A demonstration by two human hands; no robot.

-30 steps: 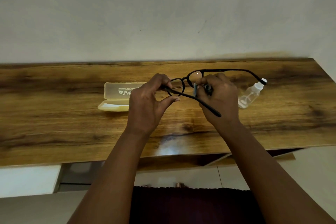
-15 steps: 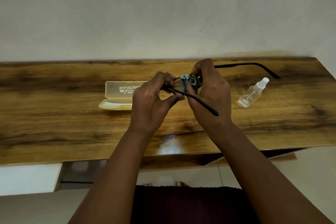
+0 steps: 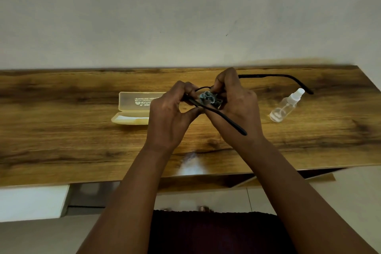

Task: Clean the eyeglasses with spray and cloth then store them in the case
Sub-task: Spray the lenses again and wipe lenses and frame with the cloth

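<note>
Your left hand [image 3: 168, 118] pinches the black plastic eyeglasses [image 3: 224, 114]. Your right hand [image 3: 237, 105] squeezes a crumpled blue-grey cloth [image 3: 208, 99] on them. The open yellow case [image 3: 134, 109] lies at 9 o'clock, the clear spray bottle [image 3: 285, 107] at 3 o'clock, both on the wooden surface [image 3: 61, 130].

From my feed this reads as a room in a home, not a lab or workshop. I see a narrow wood-grain counter [image 3: 61, 130] pushed against a plain pale painted wall [image 3: 144, 16], with pale floor tiles [image 3: 350, 192] below. Personal items sit on it: an open cream eyeglass case [image 3: 134, 109] and a small clear spray bottle [image 3: 285, 106].
</note>
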